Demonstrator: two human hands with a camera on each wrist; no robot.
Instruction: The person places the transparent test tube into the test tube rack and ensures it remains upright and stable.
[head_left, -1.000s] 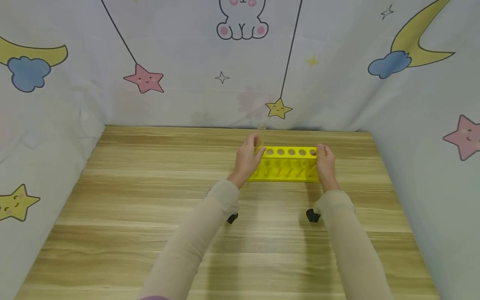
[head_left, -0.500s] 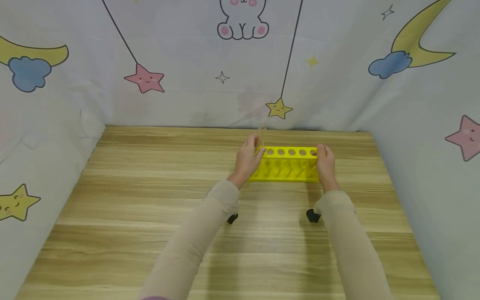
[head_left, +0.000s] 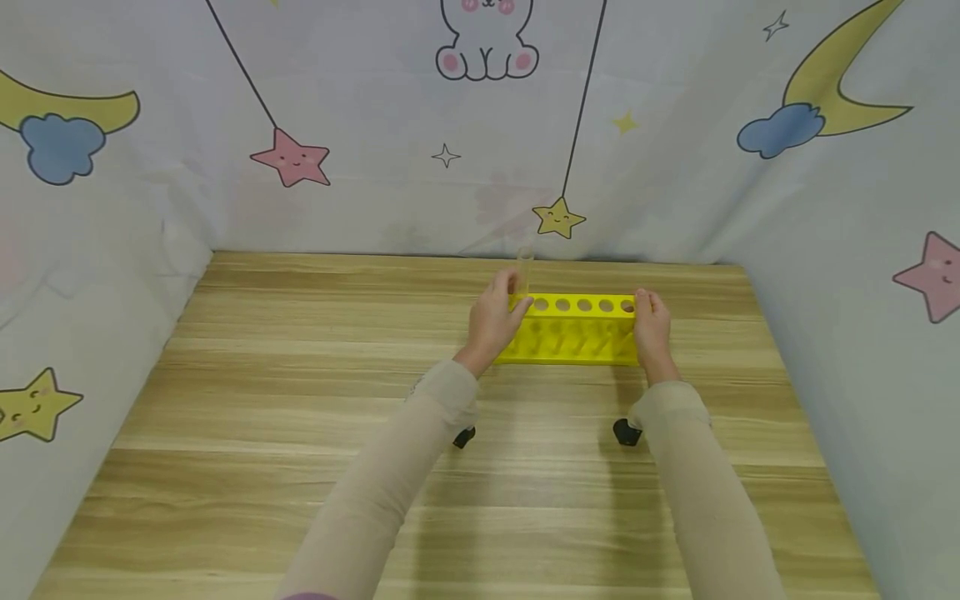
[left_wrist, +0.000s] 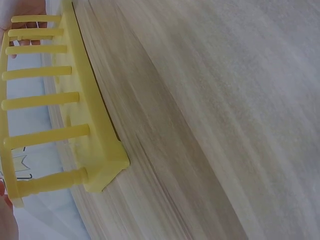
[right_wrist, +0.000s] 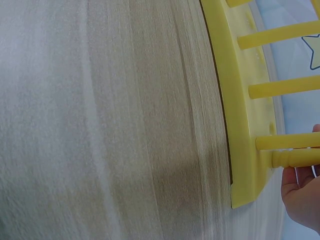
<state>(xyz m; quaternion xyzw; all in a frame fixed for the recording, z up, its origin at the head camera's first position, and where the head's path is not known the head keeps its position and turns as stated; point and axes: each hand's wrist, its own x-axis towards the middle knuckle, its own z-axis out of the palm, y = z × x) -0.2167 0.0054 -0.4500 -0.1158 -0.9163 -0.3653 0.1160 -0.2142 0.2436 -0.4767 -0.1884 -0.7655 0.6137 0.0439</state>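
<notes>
A yellow test tube rack (head_left: 577, 337) stands upright on the table near the back, with a row of round holes along its top. At its left end my left hand (head_left: 491, 321) grips the top plate, thumb in front. My right hand (head_left: 652, 329) holds the opposite end; in the right wrist view its fingers (right_wrist: 302, 187) curl by the end post. A clear test tube (head_left: 525, 271) rises upright above the rack, right beside the left fingers. Its lower part is hidden, so I cannot tell how it sits. Yellow rods (left_wrist: 42, 135) of the rack show in the left wrist view.
The rack stands on a wood-grain table (head_left: 300, 375). White cloth (head_left: 375, 200) printed with stars and moons hangs behind and at both sides. Black wrist pieces (head_left: 627, 432) stick out beneath the sleeves.
Both hands keep their places on the rack, and the test tube stays upright by the left fingers. Only a very slight shift of the head view shows.
</notes>
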